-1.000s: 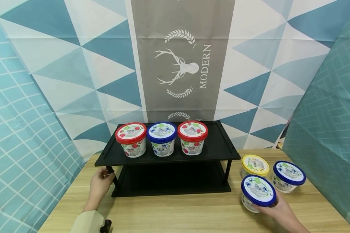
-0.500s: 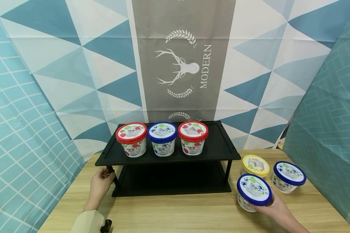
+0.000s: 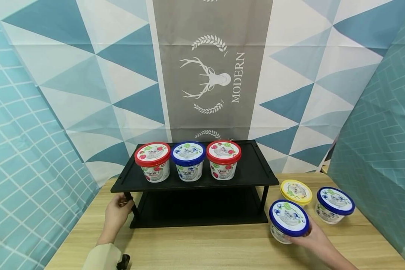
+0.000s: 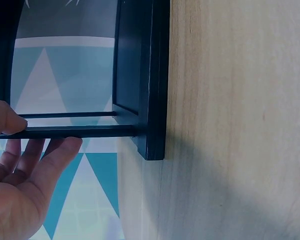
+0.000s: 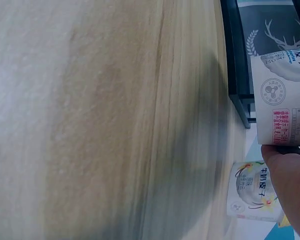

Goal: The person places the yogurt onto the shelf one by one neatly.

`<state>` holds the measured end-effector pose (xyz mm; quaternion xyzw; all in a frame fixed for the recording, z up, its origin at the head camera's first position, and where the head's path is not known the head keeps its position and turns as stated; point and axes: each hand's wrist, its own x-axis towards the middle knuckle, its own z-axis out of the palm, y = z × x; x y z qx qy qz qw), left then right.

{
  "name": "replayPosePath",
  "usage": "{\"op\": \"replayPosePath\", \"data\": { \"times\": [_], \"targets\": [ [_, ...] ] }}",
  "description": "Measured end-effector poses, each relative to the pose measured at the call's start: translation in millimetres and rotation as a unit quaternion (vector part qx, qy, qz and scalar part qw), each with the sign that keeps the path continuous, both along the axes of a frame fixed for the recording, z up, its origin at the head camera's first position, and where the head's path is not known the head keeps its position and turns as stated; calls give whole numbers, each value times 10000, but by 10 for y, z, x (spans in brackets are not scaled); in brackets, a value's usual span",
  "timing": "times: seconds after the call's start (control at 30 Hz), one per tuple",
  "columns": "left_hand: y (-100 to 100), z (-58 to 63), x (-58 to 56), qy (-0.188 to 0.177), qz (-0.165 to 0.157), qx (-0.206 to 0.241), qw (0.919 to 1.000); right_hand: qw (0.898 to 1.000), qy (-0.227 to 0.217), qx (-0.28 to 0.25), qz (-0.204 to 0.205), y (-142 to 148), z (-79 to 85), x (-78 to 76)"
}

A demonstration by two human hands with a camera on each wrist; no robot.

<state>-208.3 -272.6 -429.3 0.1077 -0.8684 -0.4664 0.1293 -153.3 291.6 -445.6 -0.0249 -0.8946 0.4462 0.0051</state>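
The right hand (image 3: 312,237) grips a blue-lidded round white tub (image 3: 288,218) near the front right corner of the black two-tier rack (image 3: 253,167); the left hand (image 3: 116,213) pinches its front left post (image 4: 105,131). Carried low, the tub could clip that corner.

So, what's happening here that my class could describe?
A person works at a black rack. The left hand grips a post at its left end; the right hand holds a blue-lidded cup to the rack's right. On its top tier, a second blue-lidded cup stands between two red-lidded cups. A yellow-lidded cup and a third blue-lidded cup stand on the table.
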Motion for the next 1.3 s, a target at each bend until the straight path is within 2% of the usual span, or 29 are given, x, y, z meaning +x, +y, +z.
{"op": "replayPosePath", "data": {
  "times": [0.37,0.6,0.8,1.1,1.3],
  "targets": [
    [9,9,5,-2,1,-1,10000,9987,-151,-454,153,-87,40,-54],
    [6,11,12,-10,-30,-5,10000,9988,7,-451,211,-130,69,-72],
    [5,12,12,-17,-33,0,10000,9969,-327,-675,246,-155,91,-95],
    [-1,12,15,-66,-103,41,9999,9974,-526,-435,228,-237,104,-133],
    [6,11,12,-15,-75,63,10000,9965,-442,-588,399,-283,90,-161]
  ]
}}
